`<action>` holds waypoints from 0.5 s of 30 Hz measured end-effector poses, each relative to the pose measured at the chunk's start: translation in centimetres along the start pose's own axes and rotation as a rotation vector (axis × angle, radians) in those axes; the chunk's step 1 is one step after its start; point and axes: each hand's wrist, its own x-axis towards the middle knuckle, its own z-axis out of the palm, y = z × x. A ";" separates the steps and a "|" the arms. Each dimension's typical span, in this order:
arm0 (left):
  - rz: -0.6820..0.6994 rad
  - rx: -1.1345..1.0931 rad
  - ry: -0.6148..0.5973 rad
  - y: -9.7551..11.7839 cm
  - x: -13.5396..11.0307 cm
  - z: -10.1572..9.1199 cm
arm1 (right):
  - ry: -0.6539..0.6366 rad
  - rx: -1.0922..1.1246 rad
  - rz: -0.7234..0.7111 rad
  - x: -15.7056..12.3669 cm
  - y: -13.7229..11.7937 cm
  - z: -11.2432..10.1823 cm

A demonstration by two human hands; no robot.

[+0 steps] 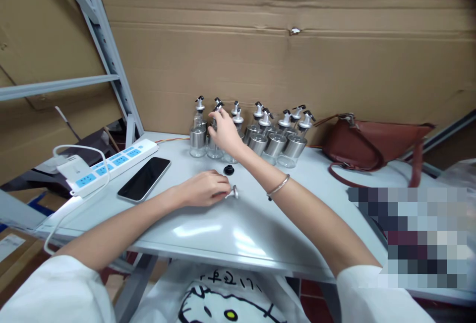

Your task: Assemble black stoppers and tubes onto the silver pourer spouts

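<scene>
Several small glass bottles with steel sleeves and pour-spout tops stand in a cluster at the back of the white table. My right hand reaches into the left part of the cluster, its fingers closed round the spout top of one bottle. Nearer to me, my left hand rests on the table with its fingers pinched on a small silver spout piece. A small black cap lies loose on the table between the two hands.
A black phone lies left of my hands, beside a white and blue power strip with a plugged-in adapter. A brown leather bag sits at the back right. Cardboard sheets line the wall behind, and a metal shelf frame stands left.
</scene>
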 end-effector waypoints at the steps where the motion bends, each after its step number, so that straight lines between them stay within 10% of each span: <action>1: 0.005 -0.003 0.016 0.1 0.0 -0.1 | -0.004 -0.018 0.007 0.0 -0.1 0.2; 11: -0.371 -0.152 0.932 -1.3 -0.1 -0.5 | 0.015 0.003 -0.003 -1.0 -0.7 0.3; 15: -0.531 -0.249 1.120 -2.4 0.1 -0.3 | -0.060 0.032 -0.022 -2.4 -2.0 -0.8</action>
